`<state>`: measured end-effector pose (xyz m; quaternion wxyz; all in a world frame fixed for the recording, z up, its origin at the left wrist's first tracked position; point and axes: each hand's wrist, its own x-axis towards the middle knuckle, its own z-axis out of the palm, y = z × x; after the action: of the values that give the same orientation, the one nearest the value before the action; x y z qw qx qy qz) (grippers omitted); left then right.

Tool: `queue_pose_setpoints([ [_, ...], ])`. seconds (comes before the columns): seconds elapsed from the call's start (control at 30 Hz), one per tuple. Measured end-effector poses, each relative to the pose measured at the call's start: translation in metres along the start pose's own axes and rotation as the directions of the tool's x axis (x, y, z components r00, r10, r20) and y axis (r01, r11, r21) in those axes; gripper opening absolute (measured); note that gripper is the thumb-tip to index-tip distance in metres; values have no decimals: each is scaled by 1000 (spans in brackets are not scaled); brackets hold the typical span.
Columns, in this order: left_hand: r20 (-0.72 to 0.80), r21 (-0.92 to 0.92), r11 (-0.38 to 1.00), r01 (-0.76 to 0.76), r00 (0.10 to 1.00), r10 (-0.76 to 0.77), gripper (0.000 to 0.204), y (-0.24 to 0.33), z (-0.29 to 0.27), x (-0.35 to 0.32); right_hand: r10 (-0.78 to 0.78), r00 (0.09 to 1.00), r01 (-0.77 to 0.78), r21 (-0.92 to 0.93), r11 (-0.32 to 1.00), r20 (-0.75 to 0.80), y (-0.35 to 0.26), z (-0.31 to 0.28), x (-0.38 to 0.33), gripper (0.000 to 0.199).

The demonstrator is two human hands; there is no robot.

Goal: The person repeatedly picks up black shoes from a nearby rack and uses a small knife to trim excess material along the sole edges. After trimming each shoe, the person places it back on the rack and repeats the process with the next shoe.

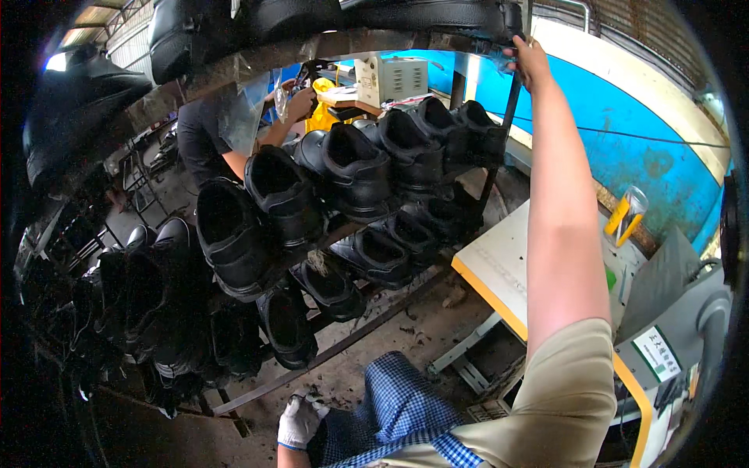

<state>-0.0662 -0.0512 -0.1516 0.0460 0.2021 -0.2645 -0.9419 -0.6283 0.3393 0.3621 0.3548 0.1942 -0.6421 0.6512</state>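
Note:
My right hand (532, 64), bare, is stretched far up to the end of the rack's top shelf. Its fingers are closed around the dark metal rack post (511, 101), right beside the end of a black shoe (437, 17). A bit of clear film hangs by the fingertips. Low in front of me, my left hand (300, 423) wears a white knit glove and rests near my blue checked apron (406, 394). Its fingers are curled in, with nothing visible in them. Black shoes (355, 168) stand in rows on the shelves below.
Another person (214, 129) works behind the rack, hands raised near a yellow item (321, 105) and a beige machine box (390, 79). At right stand a white table with a yellow edge (491, 261), a clear-and-yellow container (626, 214) and a grey machine (663, 327). Debris dots the floor.

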Motion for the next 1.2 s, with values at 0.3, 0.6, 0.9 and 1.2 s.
queue_pose_setpoints([
  [0.3,-19,20,999,33,999,-32,30,-7,10,2,-242,968,234,-115,965,-59,-1,58,-47,84],
  [0.6,68,-16,1000,-9,998,10,23,-13,6,-11,-413,792,402,-126,907,-450,-66,38,-81,65],
  [0.9,176,180,945,-273,954,242,38,-7,16,-46,-319,746,529,228,818,-584,-178,-37,-380,56],
  [1.2,492,688,154,-710,611,620,47,54,148,-127,306,568,-700,253,667,764,-136,16,-576,73],
])
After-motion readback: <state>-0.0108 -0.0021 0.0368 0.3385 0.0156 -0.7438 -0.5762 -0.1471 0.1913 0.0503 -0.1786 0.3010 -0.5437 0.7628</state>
